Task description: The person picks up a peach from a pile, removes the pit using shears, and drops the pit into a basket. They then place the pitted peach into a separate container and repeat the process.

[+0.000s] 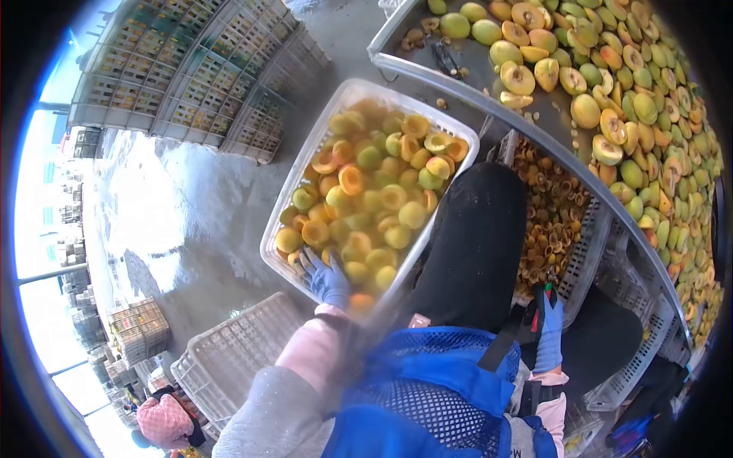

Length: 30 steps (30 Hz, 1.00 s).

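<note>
My left hand (pixel 328 281), in a blue glove, lies at the near left corner of a white plastic crate (pixel 276 210). Its fingers are spread over the fruit, and nothing is gripped. Peach-like fruit halves (pixel 370 195), yellow-green to orange with pits taken out, fill the crate. By my right thigh, my right hand (pixel 550 336), also gloved in blue, is closed around a hand tool with a red and dark handle (pixel 544 301). The tool's working end is too small to make out. Below it stands a crate of brown pits and scraps (pixel 546 206).
A metal-rimmed table (pixel 489 95) at the right carries a large heap of whole and cut fruit (pixel 634 99). Stacked crates (pixel 183 69) stand at the upper left on wet floor. An upturned crate (pixel 244 347) lies left of me. Farther off, a person in pink (pixel 166 421) bends down.
</note>
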Available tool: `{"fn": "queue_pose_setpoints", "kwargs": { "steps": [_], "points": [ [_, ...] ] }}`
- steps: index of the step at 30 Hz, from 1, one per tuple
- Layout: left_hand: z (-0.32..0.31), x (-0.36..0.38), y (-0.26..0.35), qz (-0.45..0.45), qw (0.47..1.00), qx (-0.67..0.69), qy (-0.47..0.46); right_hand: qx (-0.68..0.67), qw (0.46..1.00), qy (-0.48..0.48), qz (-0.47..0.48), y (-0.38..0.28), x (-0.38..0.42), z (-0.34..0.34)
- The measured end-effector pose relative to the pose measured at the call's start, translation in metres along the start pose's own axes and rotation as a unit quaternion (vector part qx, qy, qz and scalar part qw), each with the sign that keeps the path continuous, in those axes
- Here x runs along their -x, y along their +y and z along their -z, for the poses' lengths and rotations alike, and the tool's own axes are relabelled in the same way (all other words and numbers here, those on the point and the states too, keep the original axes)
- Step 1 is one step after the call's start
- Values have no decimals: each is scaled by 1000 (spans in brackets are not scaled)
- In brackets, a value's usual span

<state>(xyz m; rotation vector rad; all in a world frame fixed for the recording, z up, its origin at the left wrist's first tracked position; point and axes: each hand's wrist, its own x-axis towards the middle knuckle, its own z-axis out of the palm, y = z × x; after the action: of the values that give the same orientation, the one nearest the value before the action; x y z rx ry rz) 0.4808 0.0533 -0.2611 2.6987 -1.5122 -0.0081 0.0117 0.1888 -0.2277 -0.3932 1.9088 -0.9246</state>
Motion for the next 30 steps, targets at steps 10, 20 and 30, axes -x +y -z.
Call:
{"fn": "queue_pose_setpoints", "kwargs": {
  "steps": [10,20,30],
  "points": [
    [26,-120,119,-255,949,168,73,68,997,-28,9,-24,-7,-21],
    [39,-3,101,-412,904,107,-23,2,999,-6,-42,-16,-7,-7],
    [10,-18,121,-293,954,62,18,25,999,-13,-39,-39,3,-18]
  ]
}}
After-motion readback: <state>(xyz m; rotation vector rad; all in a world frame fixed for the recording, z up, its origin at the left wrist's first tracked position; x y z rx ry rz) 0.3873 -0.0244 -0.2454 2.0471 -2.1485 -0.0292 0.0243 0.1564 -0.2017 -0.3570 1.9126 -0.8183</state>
